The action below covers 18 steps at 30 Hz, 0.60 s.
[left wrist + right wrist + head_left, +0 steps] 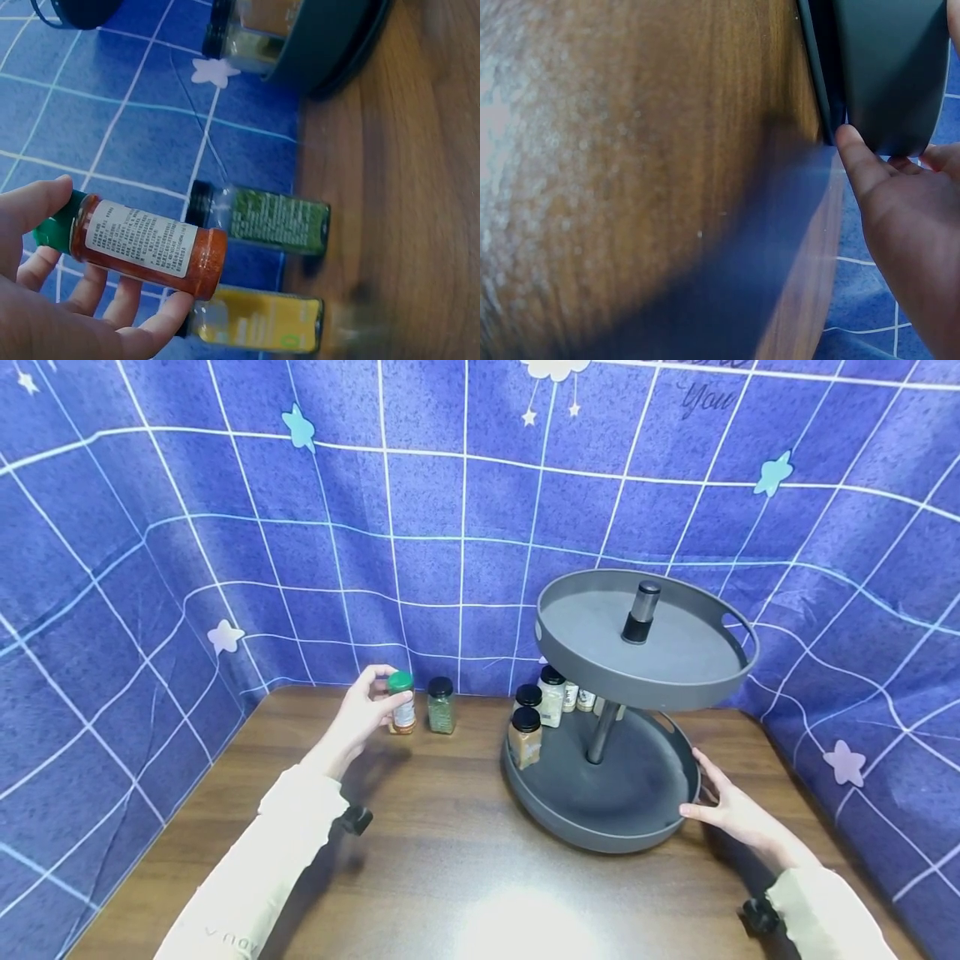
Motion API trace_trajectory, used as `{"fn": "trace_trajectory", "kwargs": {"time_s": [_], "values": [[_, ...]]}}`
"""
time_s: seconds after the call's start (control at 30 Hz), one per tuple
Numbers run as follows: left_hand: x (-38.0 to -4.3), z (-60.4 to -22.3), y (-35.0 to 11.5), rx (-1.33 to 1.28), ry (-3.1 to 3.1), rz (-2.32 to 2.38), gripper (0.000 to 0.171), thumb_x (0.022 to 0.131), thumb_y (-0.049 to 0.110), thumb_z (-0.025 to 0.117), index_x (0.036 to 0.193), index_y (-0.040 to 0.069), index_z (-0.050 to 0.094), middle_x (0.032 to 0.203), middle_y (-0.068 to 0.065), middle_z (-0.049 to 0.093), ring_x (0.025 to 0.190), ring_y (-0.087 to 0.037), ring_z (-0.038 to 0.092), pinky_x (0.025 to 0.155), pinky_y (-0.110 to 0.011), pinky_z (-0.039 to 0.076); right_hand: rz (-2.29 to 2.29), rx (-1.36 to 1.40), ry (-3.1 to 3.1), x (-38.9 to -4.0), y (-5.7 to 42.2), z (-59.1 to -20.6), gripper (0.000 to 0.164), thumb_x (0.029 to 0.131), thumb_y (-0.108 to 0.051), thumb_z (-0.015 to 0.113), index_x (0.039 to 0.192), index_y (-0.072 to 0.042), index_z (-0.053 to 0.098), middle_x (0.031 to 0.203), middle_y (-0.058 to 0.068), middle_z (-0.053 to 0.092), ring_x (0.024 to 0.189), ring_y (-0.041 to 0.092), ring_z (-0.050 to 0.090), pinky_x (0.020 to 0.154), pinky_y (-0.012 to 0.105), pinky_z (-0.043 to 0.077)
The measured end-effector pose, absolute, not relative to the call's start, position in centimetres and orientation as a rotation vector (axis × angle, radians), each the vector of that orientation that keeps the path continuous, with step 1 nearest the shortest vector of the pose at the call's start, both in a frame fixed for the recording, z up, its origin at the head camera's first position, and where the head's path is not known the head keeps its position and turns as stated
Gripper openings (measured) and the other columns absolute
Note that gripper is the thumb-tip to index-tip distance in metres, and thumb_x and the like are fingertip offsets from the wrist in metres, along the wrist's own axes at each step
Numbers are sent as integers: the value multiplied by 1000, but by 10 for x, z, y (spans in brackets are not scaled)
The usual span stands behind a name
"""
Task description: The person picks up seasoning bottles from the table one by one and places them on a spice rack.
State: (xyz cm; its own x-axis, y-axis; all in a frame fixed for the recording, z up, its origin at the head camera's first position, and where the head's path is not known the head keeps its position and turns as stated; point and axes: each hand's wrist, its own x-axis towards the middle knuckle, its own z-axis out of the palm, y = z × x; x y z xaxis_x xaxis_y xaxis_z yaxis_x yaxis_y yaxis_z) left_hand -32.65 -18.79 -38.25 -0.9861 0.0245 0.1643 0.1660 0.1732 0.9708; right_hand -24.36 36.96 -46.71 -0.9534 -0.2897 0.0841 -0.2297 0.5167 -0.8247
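My left hand point(365, 710) holds a spice bottle point(150, 244) with a green lid, orange-red contents and a white printed label. Thumb and fingers curl round it; in the left wrist view it lies in front of the other jars. Just right of it stands a black-lidded jar of green herbs point(441, 708). At the right, a dark grey two-tier round tray point(592, 839) stands on the table. My right hand point(738, 817) grips the right rim of its lower tier, thumb and fingertips at the edge.
Several black-lidded jars, among them one with tan contents point(526, 739), stand on the lower tier's left and back. A jar with yellow contents point(259, 326) stands beside the herbs. A blue curtain point(480, 510) hangs behind the wooden table point(420, 835).
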Motion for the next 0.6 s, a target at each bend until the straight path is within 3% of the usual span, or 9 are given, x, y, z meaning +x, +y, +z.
{"fn": "trace_trajectory", "kwargs": {"time_s": [0.37, 0.6], "values": [[-320, -369, -166, -254, -2326, -1975, 44, 84, 12, 69, 122, 12, 46, 118, -15, 57, 94, -16, 60, 81, -47, 52, -1422, -438, 2692, -244, 371, -471, 95, 85, -12, 69, 150, -2, 1, 148, 35, 15, 129, 59, 19, 86, -1, 28], [-318, -362, -153, -303, -2387, -1889, 42, 83, 16, 70, 120, 17, 49, 117, -14, 57, 96, -22, 59, 73, -42, 52, -1422, -428, 2692, -243, 370, -470, 95, 85, -12, 69, 150, -3, 0, 148, 35, 14, 129, 59, 19, 86, 0, 29]]}}
